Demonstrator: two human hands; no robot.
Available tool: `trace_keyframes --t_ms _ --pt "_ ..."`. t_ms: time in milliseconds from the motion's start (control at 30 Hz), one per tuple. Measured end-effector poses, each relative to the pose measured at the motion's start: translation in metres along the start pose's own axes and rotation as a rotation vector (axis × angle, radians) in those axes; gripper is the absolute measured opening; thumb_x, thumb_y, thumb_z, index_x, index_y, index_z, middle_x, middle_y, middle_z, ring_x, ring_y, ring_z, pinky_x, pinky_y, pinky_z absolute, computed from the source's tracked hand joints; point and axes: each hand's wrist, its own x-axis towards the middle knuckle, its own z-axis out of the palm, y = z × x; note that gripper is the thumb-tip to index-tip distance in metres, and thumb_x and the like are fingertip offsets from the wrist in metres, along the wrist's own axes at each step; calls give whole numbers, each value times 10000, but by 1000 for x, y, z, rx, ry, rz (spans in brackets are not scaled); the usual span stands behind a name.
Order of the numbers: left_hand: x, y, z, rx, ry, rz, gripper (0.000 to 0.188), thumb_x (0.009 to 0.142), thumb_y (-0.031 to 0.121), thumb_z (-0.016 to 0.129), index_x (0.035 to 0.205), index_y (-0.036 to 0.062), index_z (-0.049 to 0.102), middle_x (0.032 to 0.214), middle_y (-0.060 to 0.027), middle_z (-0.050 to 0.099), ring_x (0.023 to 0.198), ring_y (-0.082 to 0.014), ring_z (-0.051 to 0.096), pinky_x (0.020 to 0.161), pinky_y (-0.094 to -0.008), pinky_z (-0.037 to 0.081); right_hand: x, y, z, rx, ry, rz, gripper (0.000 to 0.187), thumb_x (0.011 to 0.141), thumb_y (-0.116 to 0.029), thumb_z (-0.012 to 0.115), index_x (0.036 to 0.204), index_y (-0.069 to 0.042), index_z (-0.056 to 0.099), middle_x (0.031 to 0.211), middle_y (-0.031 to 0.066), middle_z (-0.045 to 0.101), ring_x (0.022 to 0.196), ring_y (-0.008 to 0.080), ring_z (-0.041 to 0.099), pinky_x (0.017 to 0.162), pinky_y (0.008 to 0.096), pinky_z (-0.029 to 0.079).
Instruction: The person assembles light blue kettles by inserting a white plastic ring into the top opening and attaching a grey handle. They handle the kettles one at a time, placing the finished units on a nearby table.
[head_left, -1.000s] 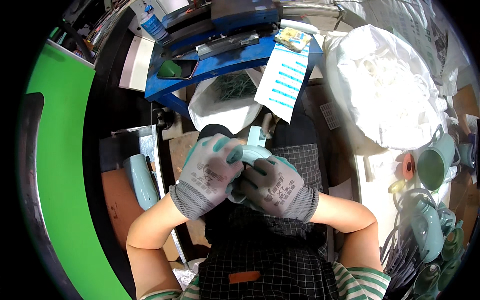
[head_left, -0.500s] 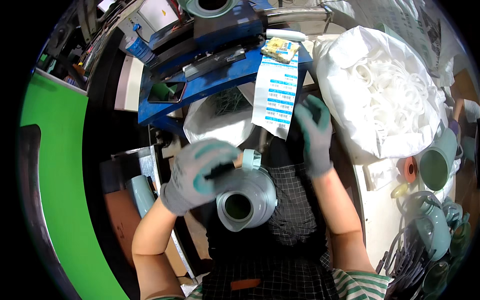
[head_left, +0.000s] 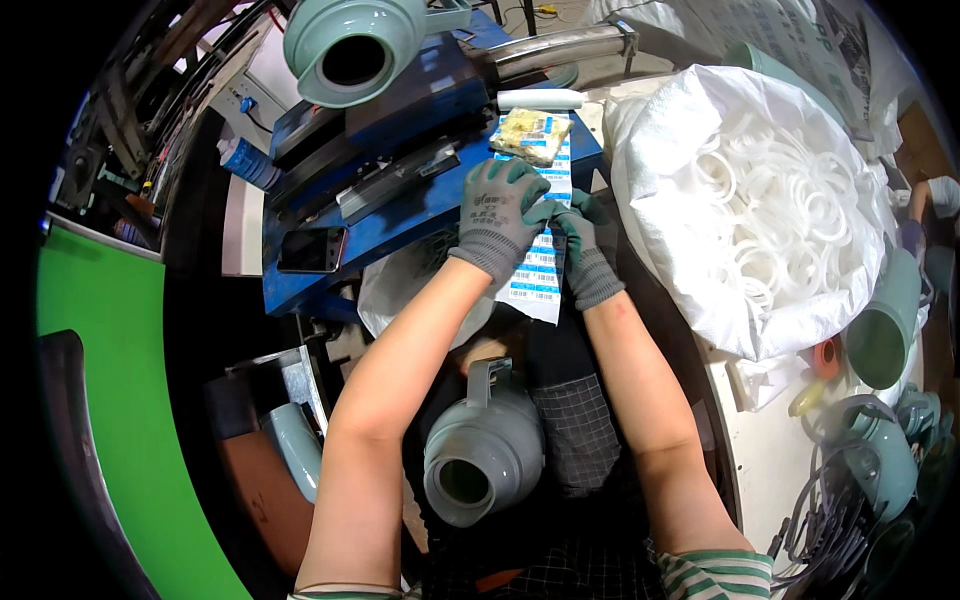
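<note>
Both my hands wear grey work gloves with green fingertips and meet over a long sheet of blue-and-white labels that hangs off the blue bench. My left hand lies across the sheet, its fingers closed on it. At the sheet's right edge my right hand pinches it, thumb tip close to the left fingers. Whether a single label is lifted is hidden by the fingers. Between my legs rests a grey-green plastic jug body with a handle, its round opening facing me; neither hand touches it.
On the blue bench are a phone, a yellowish block and a metal bar. A similar jug stands above them. To the right, a white sack holds white rings. Green parts and grey handles crowd the right side.
Both hands have come together on the label sheet, the left moving forward from above the jug. The jug stays between my legs. My view has shifted, showing more of the far jug.
</note>
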Motion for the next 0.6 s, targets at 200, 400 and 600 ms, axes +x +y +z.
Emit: trace_keyframes --t_ms 200,400,600 --pt "-17 -2 -11 -228 83 7 180 773 220 845 925 162 770 1140 -35 676 1187 -296 572 1078 -454 418 -37 -12 2 -19 -76 0 273 973 -63 657 1243 -28 645 1050 80 704 918 168 687 818 294 573" --pt "-177 10 -96 -853 107 -649 120 887 20 795 1000 -1 760 995 -68 722 919 -161 674 822 -290 545 -173 -30 -69 -132 50 -216 382 1031 -108 635 1363 64 557 1010 101 674 886 127 621 805 269 518" --pt "-263 83 -112 -1048 87 -866 195 896 65 782 1090 55 758 986 -69 768 927 -167 729 791 -333 581 -309 -69 -156 -230 -386 727 743 1073 -431 556 1631 -62 233 1158 251 710 915 300 767 762 400 647"
